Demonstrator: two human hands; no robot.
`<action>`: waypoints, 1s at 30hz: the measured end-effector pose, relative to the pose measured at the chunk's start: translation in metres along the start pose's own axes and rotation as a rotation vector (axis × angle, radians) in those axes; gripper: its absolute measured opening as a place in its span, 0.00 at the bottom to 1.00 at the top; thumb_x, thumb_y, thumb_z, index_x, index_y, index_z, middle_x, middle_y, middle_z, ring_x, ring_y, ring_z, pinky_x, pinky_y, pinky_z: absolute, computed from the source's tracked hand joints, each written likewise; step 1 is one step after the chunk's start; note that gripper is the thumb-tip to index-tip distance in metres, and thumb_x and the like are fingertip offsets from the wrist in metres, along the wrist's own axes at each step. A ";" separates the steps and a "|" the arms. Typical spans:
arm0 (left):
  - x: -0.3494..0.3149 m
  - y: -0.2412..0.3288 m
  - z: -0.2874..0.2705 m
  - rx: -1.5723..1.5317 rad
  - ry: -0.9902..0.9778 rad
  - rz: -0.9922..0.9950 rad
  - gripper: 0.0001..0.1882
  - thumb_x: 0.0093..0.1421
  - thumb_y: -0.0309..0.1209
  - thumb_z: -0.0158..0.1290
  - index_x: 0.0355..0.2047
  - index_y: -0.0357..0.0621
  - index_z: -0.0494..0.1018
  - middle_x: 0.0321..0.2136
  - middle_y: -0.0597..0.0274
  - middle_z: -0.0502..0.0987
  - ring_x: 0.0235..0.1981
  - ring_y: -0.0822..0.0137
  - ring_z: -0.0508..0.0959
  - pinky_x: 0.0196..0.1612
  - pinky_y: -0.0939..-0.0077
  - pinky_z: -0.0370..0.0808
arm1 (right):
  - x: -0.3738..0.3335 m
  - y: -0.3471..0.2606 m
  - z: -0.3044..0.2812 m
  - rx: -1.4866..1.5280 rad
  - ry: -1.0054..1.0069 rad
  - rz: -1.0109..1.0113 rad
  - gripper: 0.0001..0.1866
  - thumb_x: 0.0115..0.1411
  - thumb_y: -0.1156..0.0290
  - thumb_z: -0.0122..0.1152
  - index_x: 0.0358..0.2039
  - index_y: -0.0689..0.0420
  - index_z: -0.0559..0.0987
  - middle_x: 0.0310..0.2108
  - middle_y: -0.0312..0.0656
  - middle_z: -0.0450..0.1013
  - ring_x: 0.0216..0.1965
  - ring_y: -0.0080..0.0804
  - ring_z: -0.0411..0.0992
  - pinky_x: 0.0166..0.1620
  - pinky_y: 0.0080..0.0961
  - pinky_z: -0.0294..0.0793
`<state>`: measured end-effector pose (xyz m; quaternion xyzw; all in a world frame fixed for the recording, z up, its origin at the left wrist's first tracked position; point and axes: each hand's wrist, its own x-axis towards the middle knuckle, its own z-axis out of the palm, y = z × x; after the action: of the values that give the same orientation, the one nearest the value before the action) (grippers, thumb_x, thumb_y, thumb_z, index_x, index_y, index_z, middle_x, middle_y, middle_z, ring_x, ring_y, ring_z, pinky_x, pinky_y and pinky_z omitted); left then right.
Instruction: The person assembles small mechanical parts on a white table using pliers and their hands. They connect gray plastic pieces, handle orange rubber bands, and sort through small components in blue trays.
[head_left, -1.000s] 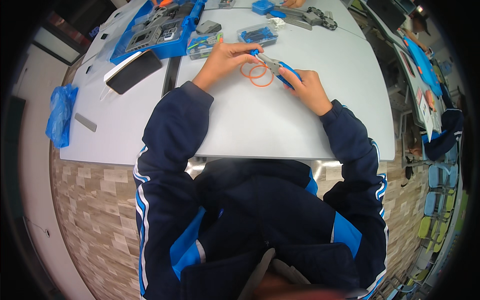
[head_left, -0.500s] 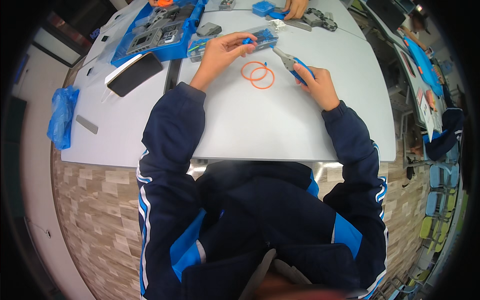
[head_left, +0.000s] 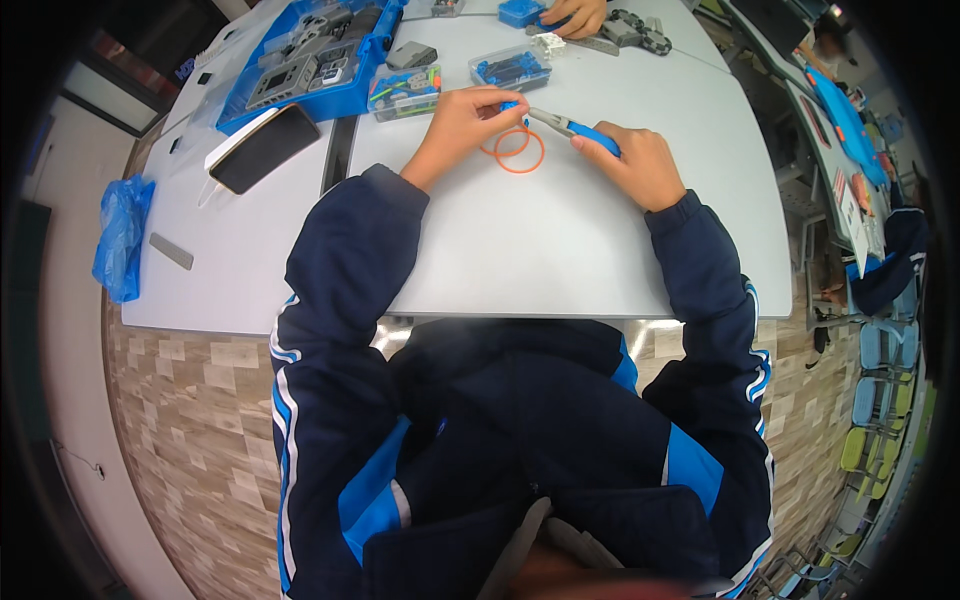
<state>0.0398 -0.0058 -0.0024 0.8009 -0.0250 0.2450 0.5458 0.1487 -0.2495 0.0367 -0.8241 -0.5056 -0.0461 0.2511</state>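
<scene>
Between the fingertips of my left hand (head_left: 472, 122) is a small blue building piece (head_left: 511, 105), mostly covered by the fingers. My right hand (head_left: 643, 165) is closed round pliers (head_left: 597, 137) with blue handles and grey jaws. The jaw tips reach the blue piece; whether they grip it I cannot tell. Just below, two thin orange loops (head_left: 523, 172) lie overlapping on the white table (head_left: 540, 250), with a small blue bit at their upper edge.
Beyond my hands are clear boxes of small parts (head_left: 405, 93) and blue pieces (head_left: 512, 70). A blue case (head_left: 240, 112) of grey modules stands at the far left, near a phone (head_left: 265, 148). Another person's hand (head_left: 577, 17) is at the far edge, beside grey parts.
The pliers have swung left and their jaws now meet the blue piece. My left hand has moved slightly right and nearer. The other person's hand has shifted slightly.
</scene>
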 end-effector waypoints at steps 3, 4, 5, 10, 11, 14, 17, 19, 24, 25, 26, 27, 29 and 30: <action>0.004 -0.001 0.000 0.106 0.052 -0.033 0.10 0.62 0.30 0.60 0.41 0.36 0.82 0.34 0.62 0.82 0.33 0.76 0.80 0.37 0.83 0.75 | 0.001 0.010 -0.003 -0.118 0.118 -0.032 0.25 0.64 0.46 0.58 0.41 0.56 0.84 0.23 0.47 0.76 0.25 0.44 0.74 0.33 0.36 0.73; 0.005 -0.001 -0.001 0.114 0.057 -0.033 0.10 0.63 0.29 0.59 0.41 0.36 0.82 0.35 0.62 0.82 0.33 0.76 0.79 0.37 0.83 0.75 | 0.002 0.015 -0.004 -0.153 0.157 -0.042 0.25 0.63 0.45 0.58 0.44 0.55 0.84 0.25 0.47 0.76 0.28 0.44 0.74 0.35 0.36 0.73; 0.006 -0.002 -0.002 0.211 0.102 -0.044 0.10 0.62 0.29 0.60 0.41 0.37 0.82 0.34 0.61 0.82 0.31 0.76 0.79 0.36 0.82 0.74 | 0.002 0.020 -0.007 -0.206 0.190 -0.037 0.26 0.63 0.45 0.58 0.46 0.55 0.83 0.27 0.47 0.76 0.30 0.43 0.74 0.37 0.36 0.73; 0.011 -0.015 0.001 0.523 0.084 0.214 0.12 0.57 0.30 0.63 0.41 0.42 0.82 0.31 0.57 0.80 0.25 0.69 0.76 0.30 0.76 0.73 | 0.006 0.037 -0.010 -0.169 0.221 0.106 0.29 0.64 0.44 0.57 0.54 0.54 0.80 0.32 0.48 0.74 0.39 0.43 0.71 0.44 0.37 0.71; 0.012 -0.017 0.004 0.538 0.083 0.225 0.12 0.57 0.30 0.63 0.41 0.42 0.82 0.31 0.57 0.80 0.25 0.68 0.76 0.30 0.76 0.73 | 0.006 0.039 -0.009 -0.105 0.206 0.155 0.29 0.64 0.44 0.57 0.54 0.54 0.80 0.32 0.48 0.74 0.39 0.43 0.71 0.45 0.37 0.71; 0.012 -0.017 0.011 0.564 0.056 0.211 0.12 0.57 0.31 0.63 0.41 0.43 0.83 0.32 0.57 0.80 0.26 0.67 0.76 0.31 0.74 0.73 | 0.005 0.039 -0.004 -0.073 0.194 0.123 0.29 0.64 0.45 0.58 0.54 0.56 0.80 0.32 0.49 0.74 0.39 0.44 0.70 0.45 0.37 0.71; 0.011 -0.008 0.010 0.489 0.040 0.048 0.13 0.61 0.34 0.61 0.44 0.45 0.82 0.35 0.57 0.79 0.30 0.69 0.77 0.34 0.74 0.74 | 0.005 0.035 -0.002 -0.063 0.196 0.117 0.29 0.63 0.46 0.60 0.54 0.55 0.79 0.33 0.49 0.73 0.40 0.43 0.70 0.46 0.36 0.71; 0.011 0.002 0.007 0.348 0.033 -0.190 0.15 0.64 0.37 0.59 0.47 0.45 0.81 0.39 0.58 0.80 0.35 0.70 0.78 0.40 0.76 0.75 | 0.005 0.031 -0.001 -0.045 0.203 0.068 0.29 0.61 0.46 0.63 0.54 0.54 0.79 0.35 0.47 0.72 0.42 0.43 0.69 0.47 0.36 0.71; 0.009 0.020 0.002 -0.497 -0.073 -0.357 0.20 0.69 0.36 0.53 0.56 0.36 0.74 0.51 0.59 0.76 0.49 0.69 0.77 0.56 0.78 0.72 | 0.002 0.016 0.004 -0.069 0.289 -0.077 0.26 0.56 0.58 0.69 0.53 0.53 0.78 0.38 0.42 0.72 0.43 0.40 0.68 0.46 0.33 0.70; 0.008 0.023 0.003 -0.583 -0.104 -0.357 0.21 0.70 0.35 0.52 0.57 0.33 0.72 0.53 0.59 0.76 0.52 0.68 0.76 0.58 0.77 0.71 | 0.001 0.014 0.005 -0.075 0.308 -0.100 0.26 0.55 0.58 0.70 0.53 0.53 0.79 0.38 0.42 0.72 0.42 0.40 0.68 0.46 0.33 0.70; 0.007 0.024 0.004 -0.590 -0.091 -0.366 0.21 0.69 0.35 0.52 0.57 0.33 0.72 0.54 0.58 0.75 0.53 0.67 0.76 0.60 0.77 0.71 | 0.001 0.013 0.006 -0.079 0.336 -0.138 0.27 0.54 0.59 0.71 0.53 0.52 0.79 0.39 0.41 0.73 0.42 0.39 0.68 0.46 0.33 0.70; 0.006 0.025 0.005 -0.598 -0.078 -0.374 0.21 0.69 0.34 0.52 0.57 0.33 0.72 0.55 0.56 0.75 0.55 0.66 0.76 0.61 0.76 0.71 | 0.002 0.012 0.006 -0.101 0.338 -0.123 0.27 0.53 0.57 0.71 0.53 0.51 0.79 0.39 0.41 0.72 0.43 0.39 0.68 0.46 0.33 0.71; 0.004 0.026 0.007 -0.613 -0.063 -0.388 0.21 0.69 0.33 0.53 0.57 0.32 0.71 0.56 0.54 0.74 0.57 0.64 0.75 0.62 0.75 0.71 | 0.003 0.012 0.006 -0.139 0.359 -0.123 0.27 0.53 0.55 0.72 0.53 0.49 0.79 0.39 0.41 0.71 0.44 0.39 0.68 0.45 0.34 0.73; 0.004 0.026 0.008 -0.619 -0.061 -0.392 0.21 0.69 0.33 0.53 0.57 0.32 0.71 0.56 0.54 0.74 0.57 0.63 0.75 0.62 0.75 0.71 | 0.003 0.012 0.005 -0.154 0.363 -0.128 0.27 0.52 0.55 0.72 0.52 0.49 0.79 0.39 0.41 0.71 0.44 0.39 0.68 0.45 0.33 0.73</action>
<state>0.0382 -0.0227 0.0195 0.5942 0.0396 0.0927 0.7980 0.1591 -0.2489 0.0287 -0.7852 -0.4985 -0.2481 0.2709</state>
